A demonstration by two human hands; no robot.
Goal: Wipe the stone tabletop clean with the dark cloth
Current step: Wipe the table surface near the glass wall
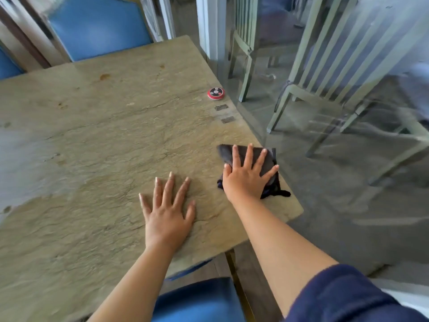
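Observation:
A rough tan stone tabletop (104, 135) fills the left and middle of the view. The dark cloth (269, 156) lies folded near the table's right edge. My right hand (246, 180) presses flat on top of it with the fingers spread, covering its middle. My left hand (167, 210) rests palm down on bare stone just left of the cloth, fingers apart, holding nothing. A few brown stains (104, 76) mark the far part of the stone.
A round red and black call button (216, 93) sits at the right edge, with two small metal plates (224, 113) below it. Blue padded chairs (97, 26) stand behind the table and one (199, 298) below me. A glass pane (325, 112) borders the right side.

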